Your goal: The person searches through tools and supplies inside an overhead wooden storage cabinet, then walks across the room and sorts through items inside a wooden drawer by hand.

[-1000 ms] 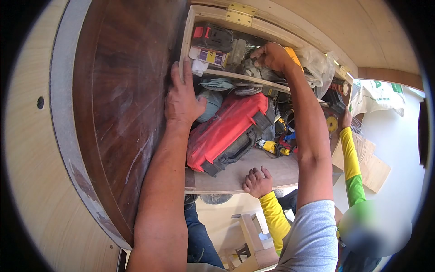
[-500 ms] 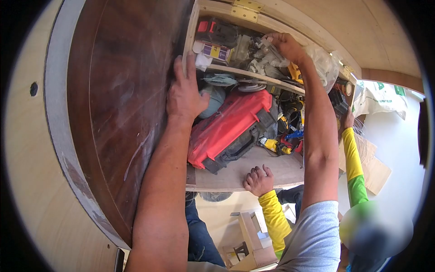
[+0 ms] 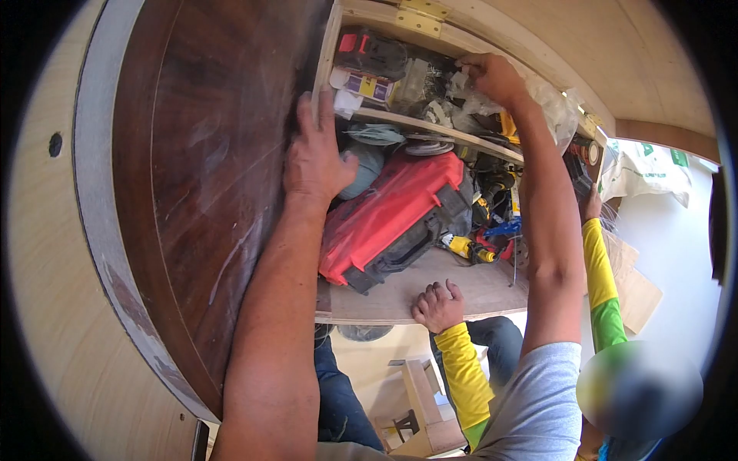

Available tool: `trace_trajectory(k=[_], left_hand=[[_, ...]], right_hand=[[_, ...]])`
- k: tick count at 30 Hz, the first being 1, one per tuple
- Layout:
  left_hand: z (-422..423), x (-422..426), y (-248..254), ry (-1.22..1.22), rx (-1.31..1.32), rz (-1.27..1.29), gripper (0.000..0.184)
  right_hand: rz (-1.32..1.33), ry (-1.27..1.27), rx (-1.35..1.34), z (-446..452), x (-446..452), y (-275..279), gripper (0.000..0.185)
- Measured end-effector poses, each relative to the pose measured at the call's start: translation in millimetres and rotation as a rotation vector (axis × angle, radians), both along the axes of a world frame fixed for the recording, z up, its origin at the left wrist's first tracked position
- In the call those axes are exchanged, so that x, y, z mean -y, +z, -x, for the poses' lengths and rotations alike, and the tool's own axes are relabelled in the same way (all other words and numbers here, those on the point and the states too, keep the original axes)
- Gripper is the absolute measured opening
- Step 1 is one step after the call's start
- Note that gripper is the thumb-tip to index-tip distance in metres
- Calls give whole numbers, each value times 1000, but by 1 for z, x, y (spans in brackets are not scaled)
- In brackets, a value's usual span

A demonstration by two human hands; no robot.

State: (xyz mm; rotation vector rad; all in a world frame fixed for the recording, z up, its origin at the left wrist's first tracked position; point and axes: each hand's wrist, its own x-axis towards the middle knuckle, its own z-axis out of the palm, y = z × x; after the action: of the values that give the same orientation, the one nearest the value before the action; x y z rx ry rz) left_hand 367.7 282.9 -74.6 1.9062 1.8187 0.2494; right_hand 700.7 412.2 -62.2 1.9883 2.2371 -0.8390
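Note:
My left hand (image 3: 317,157) rests against the side edge of a wooden tool box (image 3: 329,58), fingers stretched up and thumb apart. Up in the top compartment, my right hand (image 3: 498,79) has its fingers closed on a crumpled clear plastic bag (image 3: 467,92). To its left lie a black and red battery pack (image 3: 370,55) and a small purple and yellow carton (image 3: 367,84). Below the wooden divider (image 3: 438,127), a red and black hard case (image 3: 392,211) leans at a slant. Yellow and black power tools (image 3: 467,247) lie beside it.
A co-worker's hand (image 3: 440,306), in a yellow sleeve, rests on the box's front board (image 3: 377,303). Their other hand (image 3: 592,206) holds the right side. A dark brown panel (image 3: 223,154) stands close on the left. White sacks (image 3: 649,170) lie at the right.
My right hand has shifted slightly right within the top compartment, and the clear plastic under it has moved. My left hand and the co-worker's hands stay about where they were.

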Motion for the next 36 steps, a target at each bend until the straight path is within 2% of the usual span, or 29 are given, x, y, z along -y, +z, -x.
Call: trace_trajectory(k=[2,5,9,13,14,17,20,27,30,33,36], left_hand=[[-2,0,3,0,-24,32,118],[0,-2,3,5,-13,42,118],[-1,-1,3,0,2,31,117],[-2,-1,3,-7,-6,-3,117],[-2,-2,5,-6,-10,16,117],[-1,-4,7,-4,2,33,118],[-3,-2,9,-7,17,34,118],[0,0,-1,-16,30,-40,119],[-1,-2,3,-5,30,10,118],[-1,-1,4,-7,30,-7,118],[-1,-2,4,-4,18,21,120]], right_hand=[[-316,275,569,16,19,4,22],[-630,278,563,12,36,-20,20],[-581,558,433,16,48,-28,25],[-69,636,413,15,42,-43,52],[-33,645,450,13,39,-46,55],[-175,688,432,14,38,-52,42],[-137,631,400,18,38,-52,49],[-352,519,305,-2,42,-74,24],[-268,436,286,0,29,-72,24],[-316,222,75,5,20,-66,24],[-325,98,36,6,11,-52,23]])
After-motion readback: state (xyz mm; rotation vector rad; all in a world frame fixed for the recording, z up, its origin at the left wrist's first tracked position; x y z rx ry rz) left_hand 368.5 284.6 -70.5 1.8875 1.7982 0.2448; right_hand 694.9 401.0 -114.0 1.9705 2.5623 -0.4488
